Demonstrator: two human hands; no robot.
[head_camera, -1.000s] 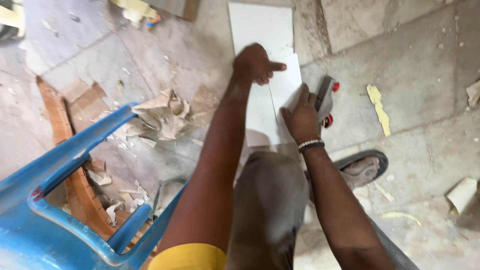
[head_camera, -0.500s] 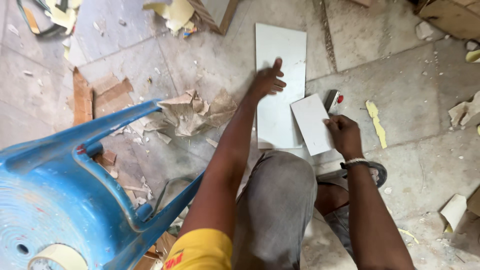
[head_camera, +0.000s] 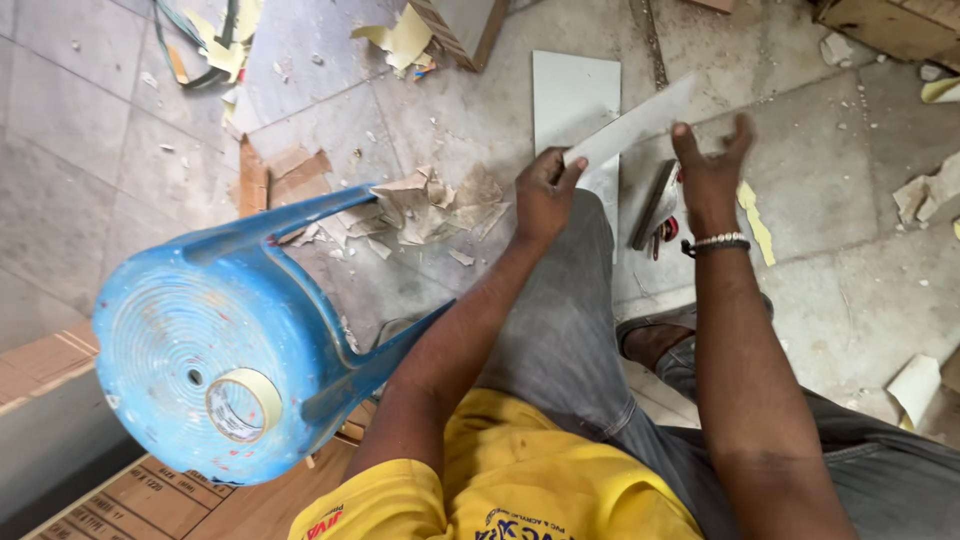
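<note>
The left hand (head_camera: 545, 190) is closed on the near end of a narrow white tile strip (head_camera: 632, 125). The thumb and the fingers clamp it at its lower left end. From there the strip goes up and to the right, lifted above the floor, and its far end is blurred. The right hand (head_camera: 708, 165) is open, with the fingers spread and pointing up. It is just beside the right part of the strip, a little below the far end, and I cannot tell if it touches the strip. A beaded bracelet (head_camera: 716, 243) is on the right wrist.

Under the strip a bigger white tile (head_camera: 573, 95) lies flat on the grey floor (head_camera: 850, 200). Between the two forearms, a hand tool with red parts (head_camera: 659, 208) lies on the floor, near the right wrist. Left of the left arm is a blue plastic stool (head_camera: 215, 340), turned on its side, with a roll of tape (head_camera: 240, 405) on its seat. Torn cardboard pieces (head_camera: 430, 205) lie between the stool and the left hand.
</note>
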